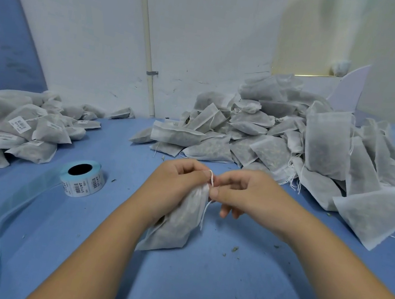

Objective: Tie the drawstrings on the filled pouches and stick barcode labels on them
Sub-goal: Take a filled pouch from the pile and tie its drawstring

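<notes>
Two hands meet above the blue table | left hand grips the gathered neck of a filled pouch, whose body slants down to the table | right hand pinches the white drawstring at that neck | label roll lies left of the hands | labelled pile far left | unlabelled heap right

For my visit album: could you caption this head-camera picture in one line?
Left hand grips a filled pouch while the right hand pinches its drawstring, with the label roll nearby.
</notes>
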Demonstrator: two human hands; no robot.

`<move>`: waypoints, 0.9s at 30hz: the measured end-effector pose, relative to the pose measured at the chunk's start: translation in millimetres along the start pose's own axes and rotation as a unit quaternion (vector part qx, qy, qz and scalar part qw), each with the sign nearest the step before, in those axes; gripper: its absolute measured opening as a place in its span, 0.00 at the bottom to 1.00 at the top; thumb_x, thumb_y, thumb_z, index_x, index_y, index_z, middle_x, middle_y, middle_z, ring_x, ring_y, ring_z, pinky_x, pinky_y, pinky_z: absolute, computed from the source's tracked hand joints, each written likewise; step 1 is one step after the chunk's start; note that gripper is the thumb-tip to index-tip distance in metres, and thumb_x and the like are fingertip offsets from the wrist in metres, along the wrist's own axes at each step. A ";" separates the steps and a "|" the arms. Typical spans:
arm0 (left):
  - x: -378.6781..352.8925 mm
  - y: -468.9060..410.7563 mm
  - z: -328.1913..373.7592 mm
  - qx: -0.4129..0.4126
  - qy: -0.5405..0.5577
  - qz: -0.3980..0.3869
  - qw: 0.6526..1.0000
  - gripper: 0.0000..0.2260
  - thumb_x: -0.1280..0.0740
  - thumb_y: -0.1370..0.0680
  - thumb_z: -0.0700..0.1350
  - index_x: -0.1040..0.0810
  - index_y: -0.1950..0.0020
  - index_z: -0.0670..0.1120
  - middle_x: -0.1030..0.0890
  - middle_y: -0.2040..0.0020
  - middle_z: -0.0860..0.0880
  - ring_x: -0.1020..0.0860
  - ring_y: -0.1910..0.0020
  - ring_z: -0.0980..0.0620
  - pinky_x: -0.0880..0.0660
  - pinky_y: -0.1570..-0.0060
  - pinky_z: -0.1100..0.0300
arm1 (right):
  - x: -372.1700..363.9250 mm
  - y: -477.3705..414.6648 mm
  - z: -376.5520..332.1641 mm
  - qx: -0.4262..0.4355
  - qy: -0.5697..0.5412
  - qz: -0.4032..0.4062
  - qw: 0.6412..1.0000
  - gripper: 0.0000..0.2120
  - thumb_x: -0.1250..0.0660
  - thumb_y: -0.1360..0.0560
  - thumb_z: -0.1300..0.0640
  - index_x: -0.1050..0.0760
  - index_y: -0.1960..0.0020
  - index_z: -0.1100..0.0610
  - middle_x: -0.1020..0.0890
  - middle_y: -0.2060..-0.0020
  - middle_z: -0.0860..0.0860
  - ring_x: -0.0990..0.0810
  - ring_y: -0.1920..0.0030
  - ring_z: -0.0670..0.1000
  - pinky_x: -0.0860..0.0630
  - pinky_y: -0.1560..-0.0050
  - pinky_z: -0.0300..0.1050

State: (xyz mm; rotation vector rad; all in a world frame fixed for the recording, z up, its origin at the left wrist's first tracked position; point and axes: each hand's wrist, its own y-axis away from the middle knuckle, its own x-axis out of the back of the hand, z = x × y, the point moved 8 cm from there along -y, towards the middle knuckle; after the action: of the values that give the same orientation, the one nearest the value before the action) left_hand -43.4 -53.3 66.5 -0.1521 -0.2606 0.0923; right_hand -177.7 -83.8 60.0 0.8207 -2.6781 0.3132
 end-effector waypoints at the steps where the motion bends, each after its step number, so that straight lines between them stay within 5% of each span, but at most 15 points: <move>1: 0.3 0.9 0.7 0.000 -0.005 0.001 1.000 0.08 0.31 0.23 0.44 0.16 0.61 0.51 0.15 0.57 0.49 0.19 0.57 0.54 0.25 0.49 0.57 | 0.5 -0.5 0.6 0.000 -0.001 0.000 1.000 0.04 0.27 0.27 0.56 0.18 0.53 0.53 0.14 0.61 0.49 0.19 0.67 0.46 0.26 0.65 0.38; 7: 1.9 5.7 3.8 0.045 -0.159 -0.040 0.985 0.09 0.32 0.23 0.56 0.20 0.60 0.53 0.22 0.66 0.57 0.26 0.68 0.61 0.32 0.69 0.70 | 17.7 -0.3 2.1 -0.008 -0.013 0.040 0.999 0.01 0.28 0.27 0.59 0.17 0.56 0.56 0.15 0.65 0.49 0.22 0.68 0.43 0.26 0.66 0.36; 12: -10.2 31.6 -8.8 0.096 -0.292 -0.169 0.936 0.20 0.31 0.36 0.69 0.21 0.49 0.62 0.18 0.51 0.58 0.20 0.53 0.60 0.25 0.48 0.60 | 33.2 0.6 4.3 -0.018 -0.043 0.089 0.995 0.02 0.29 0.27 0.61 0.17 0.55 0.57 0.17 0.69 0.46 0.21 0.68 0.42 0.27 0.67 0.33; 18: -9.9 51.0 -18.7 0.098 -0.315 -0.215 0.919 0.20 0.25 0.38 0.62 0.24 0.48 0.64 0.22 0.57 0.68 0.23 0.58 0.67 0.27 0.55 0.64 | 38.1 1.5 8.9 -0.028 -0.081 0.115 0.990 0.03 0.30 0.27 0.63 0.18 0.57 0.57 0.17 0.67 0.48 0.18 0.64 0.45 0.23 0.59 0.42; 21: -9.0 54.5 -18.6 0.080 -0.302 -0.192 0.930 0.16 0.27 0.37 0.59 0.24 0.51 0.61 0.22 0.61 0.65 0.25 0.64 0.67 0.30 0.63 0.69 | 45.1 1.4 8.3 -0.017 -0.125 0.144 0.981 0.03 0.30 0.26 0.64 0.19 0.56 0.59 0.17 0.67 0.49 0.18 0.64 0.47 0.24 0.61 0.42; 27: 10.9 45.1 -15.7 0.056 -0.194 -0.023 0.979 0.07 0.33 0.26 0.54 0.20 0.56 0.51 0.19 0.64 0.61 0.24 0.67 0.65 0.30 0.67 0.73 | 49.5 3.0 -1.6 0.023 -0.224 0.160 0.961 0.03 0.30 0.27 0.66 0.22 0.56 0.60 0.18 0.69 0.51 0.19 0.64 0.49 0.25 0.61 0.42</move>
State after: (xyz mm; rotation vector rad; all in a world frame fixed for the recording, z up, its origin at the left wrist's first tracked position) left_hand -32.0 -9.8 47.0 -0.0140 -0.6464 0.0900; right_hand -217.8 -105.8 79.1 0.5117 -3.2478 0.2914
